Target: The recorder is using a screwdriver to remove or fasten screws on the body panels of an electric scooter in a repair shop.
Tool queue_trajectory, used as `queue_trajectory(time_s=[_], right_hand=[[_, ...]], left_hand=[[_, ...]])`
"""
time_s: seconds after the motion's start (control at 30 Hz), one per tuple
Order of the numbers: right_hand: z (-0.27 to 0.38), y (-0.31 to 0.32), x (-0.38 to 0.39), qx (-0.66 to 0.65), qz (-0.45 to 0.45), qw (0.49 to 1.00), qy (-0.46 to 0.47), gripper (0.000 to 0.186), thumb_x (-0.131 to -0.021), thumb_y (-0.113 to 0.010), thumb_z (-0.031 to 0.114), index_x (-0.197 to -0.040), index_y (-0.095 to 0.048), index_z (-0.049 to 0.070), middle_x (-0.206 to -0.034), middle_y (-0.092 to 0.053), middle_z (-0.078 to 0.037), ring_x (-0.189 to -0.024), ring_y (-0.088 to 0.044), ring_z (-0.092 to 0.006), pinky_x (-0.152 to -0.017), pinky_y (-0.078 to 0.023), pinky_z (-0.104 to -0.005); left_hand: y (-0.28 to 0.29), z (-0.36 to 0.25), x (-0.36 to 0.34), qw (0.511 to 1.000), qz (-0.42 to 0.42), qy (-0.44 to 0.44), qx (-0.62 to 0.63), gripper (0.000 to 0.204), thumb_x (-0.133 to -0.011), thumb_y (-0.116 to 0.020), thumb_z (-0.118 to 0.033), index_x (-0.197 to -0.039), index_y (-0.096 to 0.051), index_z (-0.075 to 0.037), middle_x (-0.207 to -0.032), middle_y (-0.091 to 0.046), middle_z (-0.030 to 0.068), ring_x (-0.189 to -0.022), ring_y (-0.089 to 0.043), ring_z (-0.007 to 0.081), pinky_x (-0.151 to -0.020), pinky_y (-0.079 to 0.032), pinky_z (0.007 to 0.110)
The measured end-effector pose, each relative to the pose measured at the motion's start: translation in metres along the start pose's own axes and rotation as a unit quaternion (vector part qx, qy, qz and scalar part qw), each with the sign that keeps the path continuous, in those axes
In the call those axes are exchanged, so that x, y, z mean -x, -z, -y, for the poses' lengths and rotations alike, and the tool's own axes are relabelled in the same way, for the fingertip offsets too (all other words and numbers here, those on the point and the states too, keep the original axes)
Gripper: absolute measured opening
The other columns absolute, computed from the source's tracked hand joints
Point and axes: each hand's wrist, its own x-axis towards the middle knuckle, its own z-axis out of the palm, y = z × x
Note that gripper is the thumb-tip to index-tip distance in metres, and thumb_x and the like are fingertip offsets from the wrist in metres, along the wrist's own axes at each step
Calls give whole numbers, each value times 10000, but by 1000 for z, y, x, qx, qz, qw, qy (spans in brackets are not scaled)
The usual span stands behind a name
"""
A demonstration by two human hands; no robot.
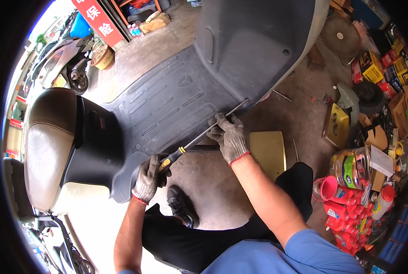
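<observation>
A long screwdriver (195, 139) with a yellow-and-black handle lies slantwise across the near edge of a scooter's grey footboard (167, 98). My left hand (148, 177), in a dirty grey work glove, is wrapped round its handle. Farther along, my gloved right hand (228, 135) pinches the metal shaft. The tip reaches the corner where the footboard meets the dark front panel (258, 41); whether it sits in a screw there is too small to tell. To the left stands the scooter's brown-and-beige seat (51, 141) above a black body panel (92, 141).
A yellow metal tray (267, 154) lies on the floor right of my right hand, with another yellow tray (336, 125) holding small parts beyond it. Red bottles (343, 214), a pink funnel (325, 187) and a clear plastic jar (350, 168) crowd the right side. Parked motorbikes stand at far left.
</observation>
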Motion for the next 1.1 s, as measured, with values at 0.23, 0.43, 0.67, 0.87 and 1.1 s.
queue_trajectory(time_s=[0.23, 0.43, 0.67, 0.87, 1.1], right_hand=[[-15, 3, 2, 2, 11, 1000, -3, 93, -974, -693, 173, -934, -632, 117, -786, -680, -33, -553, -610, -109, -593, -582, -308], [-23, 4, 18, 39, 28, 999, 18, 82, -973, -687, 148, -972, -629, 90, -796, -679, -34, -592, -617, -102, -590, -574, -287], [12, 24, 37, 90, 183, 978, -47, 262, -1035, -592, 278, -939, -663, 45, -746, -629, -26, -598, -587, -104, -552, -513, -289], [125, 75, 91, 485, 249, 836, 60, 210, -1010, -611, 197, -889, -679, 39, -730, -658, -18, -615, -625, -119, -563, -495, -257], [226, 77, 94, 227, 97, 947, 205, 371, -1072, -482, 408, -812, -467, 144, -595, -366, 31, -486, -320, -98, -475, -294, -276]], left_hand=[[8, 2, 5, 999, 4, -17, -33, 558, -1080, -421, -481, -1231, -637, 12, -733, -655, 66, -534, -562, 94, -499, -439, 242], [18, 6, 6, 994, 57, 18, -87, 494, -1071, -485, -422, -1247, -631, 16, -810, -644, 52, -643, -581, 105, -597, -478, 261], [17, 8, 3, 987, 108, -13, -117, 450, -1040, -583, -367, -1253, -630, 26, -937, -671, 83, -794, -623, 142, -748, -522, 307], [8, 12, -3, 957, 55, -138, -251, 336, -1002, -618, -309, -1209, -666, -49, -1176, -662, 177, -991, -693, 325, -879, -542, 418], [-2, 13, -22, 941, 93, -176, -275, 251, -985, -602, -218, -1154, -687, -52, -1137, -684, 153, -1062, -656, 327, -946, -518, 411]])
